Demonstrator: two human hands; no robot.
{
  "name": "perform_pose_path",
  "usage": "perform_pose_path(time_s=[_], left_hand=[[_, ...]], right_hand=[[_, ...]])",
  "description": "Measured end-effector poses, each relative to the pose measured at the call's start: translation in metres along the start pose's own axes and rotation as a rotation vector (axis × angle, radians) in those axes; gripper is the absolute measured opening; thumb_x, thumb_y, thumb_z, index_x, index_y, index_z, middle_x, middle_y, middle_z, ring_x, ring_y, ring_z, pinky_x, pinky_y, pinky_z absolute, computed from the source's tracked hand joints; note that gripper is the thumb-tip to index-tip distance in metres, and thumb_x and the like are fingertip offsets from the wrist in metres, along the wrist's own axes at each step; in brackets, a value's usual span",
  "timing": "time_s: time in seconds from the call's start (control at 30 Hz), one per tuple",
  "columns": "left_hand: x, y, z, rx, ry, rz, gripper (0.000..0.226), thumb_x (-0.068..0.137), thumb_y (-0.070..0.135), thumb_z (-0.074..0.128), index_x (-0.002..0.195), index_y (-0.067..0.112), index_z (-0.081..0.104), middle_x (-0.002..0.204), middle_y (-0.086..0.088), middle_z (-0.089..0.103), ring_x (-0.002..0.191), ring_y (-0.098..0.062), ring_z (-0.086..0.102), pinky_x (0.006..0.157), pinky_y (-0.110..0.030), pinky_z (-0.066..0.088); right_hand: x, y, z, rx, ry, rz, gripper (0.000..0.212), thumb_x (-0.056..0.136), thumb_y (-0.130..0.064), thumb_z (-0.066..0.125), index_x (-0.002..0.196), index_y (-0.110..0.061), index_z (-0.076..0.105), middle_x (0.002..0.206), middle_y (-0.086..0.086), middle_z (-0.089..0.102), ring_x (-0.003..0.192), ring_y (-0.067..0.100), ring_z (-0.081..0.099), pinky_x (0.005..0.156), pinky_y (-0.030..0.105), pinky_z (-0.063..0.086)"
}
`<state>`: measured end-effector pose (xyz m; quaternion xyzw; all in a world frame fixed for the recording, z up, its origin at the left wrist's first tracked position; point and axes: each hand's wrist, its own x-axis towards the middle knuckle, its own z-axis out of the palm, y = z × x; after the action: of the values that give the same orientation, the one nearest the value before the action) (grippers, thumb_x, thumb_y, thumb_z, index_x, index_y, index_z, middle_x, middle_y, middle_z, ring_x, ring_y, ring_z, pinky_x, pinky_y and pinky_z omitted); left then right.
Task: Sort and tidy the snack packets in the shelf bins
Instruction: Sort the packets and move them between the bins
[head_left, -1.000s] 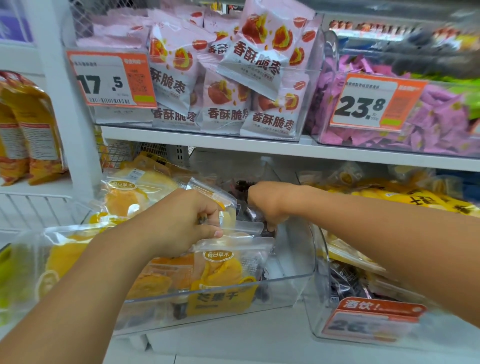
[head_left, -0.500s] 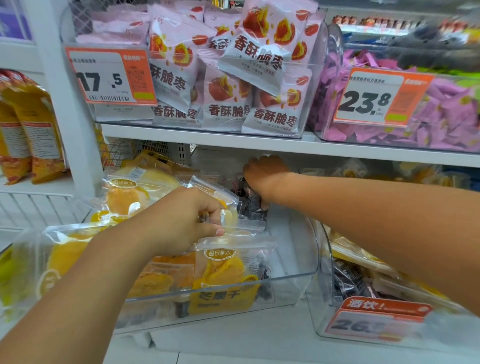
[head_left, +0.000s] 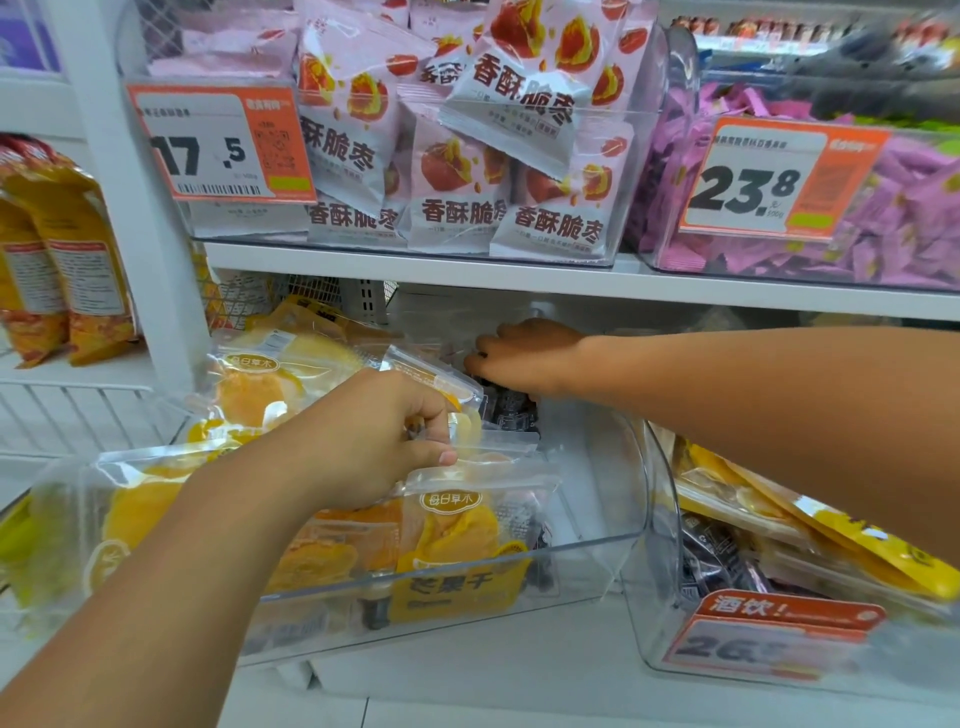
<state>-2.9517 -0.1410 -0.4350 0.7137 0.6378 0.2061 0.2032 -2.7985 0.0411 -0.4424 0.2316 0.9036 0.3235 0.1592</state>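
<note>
Head view: inside the clear bin (head_left: 613, 540), left hand (head_left: 358, 441) pinches a dried mango packet (head_left: 441, 384); right hand (head_left: 524, 358) fingers curl over dark packets (head_left: 511, 413) at the back, grip unclear.

White shelf (head_left: 519, 670) under clear bins (head_left: 587, 566)

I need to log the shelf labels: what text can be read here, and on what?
"17.5": left price tag.
"23.8": right price tag.
"香酥脆枣": pink packets.
"酒饮!": lower orange tag; its price is blurred.
Mango packet print: unclear.
</note>
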Motion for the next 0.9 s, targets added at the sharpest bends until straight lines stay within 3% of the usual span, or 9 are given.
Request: perform_pose_path(time_s=[0.17, 0.23, 0.3, 0.37, 0.43, 0.53, 0.6, 0.73, 0.9], left_hand=[[0.001, 0.001, -0.002, 0.035, -0.013, -0.001, 0.023, 0.086, 0.036, 0.075, 0.068, 0.031, 0.063, 0.091, 0.001, 0.071, 0.101, -0.021, 0.068, 0.08, -0.042, 0.057], [0.0, 0.004, -0.002, 0.034, -0.024, 0.011, 0.018, 0.088, 0.035, 0.074, 0.072, 0.032, 0.064, 0.086, 0.003, 0.067, 0.075, -0.009, 0.066, 0.063, -0.027, 0.052], [-0.003, 0.008, 0.0, 0.013, -0.034, 0.004, 0.006, 0.09, 0.032, 0.072, 0.092, 0.034, 0.067, 0.102, 0.011, 0.065, 0.064, 0.004, 0.057, 0.053, -0.01, 0.04], [-0.004, 0.009, 0.0, 0.003, -0.041, 0.01, 0.017, 0.09, 0.031, 0.072, 0.106, 0.034, 0.066, 0.119, 0.019, 0.06, 0.074, 0.011, 0.053, 0.052, -0.008, 0.041], [-0.007, 0.011, -0.002, -0.022, -0.028, 0.031, 0.02, 0.09, 0.035, 0.071, 0.109, 0.036, 0.066, 0.121, 0.02, 0.06, 0.088, 0.008, 0.058, 0.066, -0.01, 0.048], [-0.011, 0.017, -0.005, -0.044, 0.022, 0.039, 0.019, 0.093, 0.045, 0.062, 0.11, 0.038, 0.068, 0.114, 0.019, 0.066, 0.105, -0.003, 0.062, 0.093, -0.035, 0.052], [-0.014, 0.026, -0.01, -0.058, 0.108, 0.076, 0.02, 0.097, 0.046, 0.054, 0.107, 0.037, 0.069, 0.107, 0.019, 0.068, 0.101, 0.001, 0.061, 0.089, -0.031, 0.051], [-0.021, 0.067, -0.009, -0.099, 0.374, 0.24, 0.018, 0.096, 0.04, 0.059, 0.095, 0.03, 0.073, 0.091, 0.019, 0.07, 0.09, 0.009, 0.062, 0.073, -0.01, 0.043], [-0.021, 0.135, 0.05, 0.031, 0.099, 0.448, 0.015, 0.087, 0.043, 0.071, 0.09, 0.029, 0.077, 0.085, 0.018, 0.071, 0.082, 0.004, 0.062, 0.077, -0.024, 0.052]], right_hand=[[-0.008, 0.0, -0.01, 0.271, -0.018, 0.202, 0.056, 0.084, -0.005, 0.068, 0.134, -0.012, 0.043, 0.124, 0.012, 0.055, 0.114, 0.035, 0.054, 0.091, 0.045, 0.051], [-0.016, 0.002, -0.012, 0.31, -0.025, 0.253, 0.075, 0.076, -0.013, 0.082, 0.138, -0.011, 0.04, 0.13, 0.012, 0.049, 0.119, 0.033, 0.052, 0.093, 0.042, 0.048], [-0.03, 0.004, -0.02, 0.364, -0.032, 0.263, 0.07, 0.077, -0.026, 0.083, 0.133, -0.011, 0.043, 0.126, 0.011, 0.05, 0.113, 0.032, 0.054, 0.09, 0.04, 0.047], [-0.047, 0.003, -0.029, 0.428, -0.066, 0.249, 0.047, 0.088, -0.03, 0.073, 0.125, -0.012, 0.051, 0.119, 0.01, 0.056, 0.105, 0.031, 0.058, 0.087, 0.038, 0.05], [-0.067, -0.003, -0.038, 0.523, -0.066, 0.234, 0.027, 0.096, -0.027, 0.062, 0.12, -0.015, 0.056, 0.115, 0.007, 0.061, 0.103, 0.029, 0.06, 0.086, 0.039, 0.051], [-0.105, -0.017, -0.053, 0.703, 0.077, 0.252, 0.023, 0.097, -0.018, 0.052, 0.118, -0.018, 0.061, 0.116, 0.006, 0.065, 0.106, 0.028, 0.06, 0.09, 0.045, 0.051], [-0.141, -0.025, -0.066, 0.822, 0.171, 0.289, 0.026, 0.098, -0.017, 0.052, 0.12, -0.021, 0.065, 0.117, 0.0, 0.067, 0.106, 0.021, 0.061, 0.093, 0.036, 0.05], [-0.226, -0.026, -0.076, 1.004, 0.35, 0.408, 0.015, 0.093, -0.016, 0.064, 0.099, -0.024, 0.075, 0.084, -0.013, 0.071, 0.077, 0.004, 0.066, 0.071, 0.017, 0.05], [-0.279, -0.016, -0.05, 1.135, -0.044, 0.478, 0.014, 0.091, -0.018, 0.068, 0.082, -0.019, 0.079, 0.069, -0.009, 0.074, 0.064, 0.001, 0.068, 0.064, 0.023, 0.056]])
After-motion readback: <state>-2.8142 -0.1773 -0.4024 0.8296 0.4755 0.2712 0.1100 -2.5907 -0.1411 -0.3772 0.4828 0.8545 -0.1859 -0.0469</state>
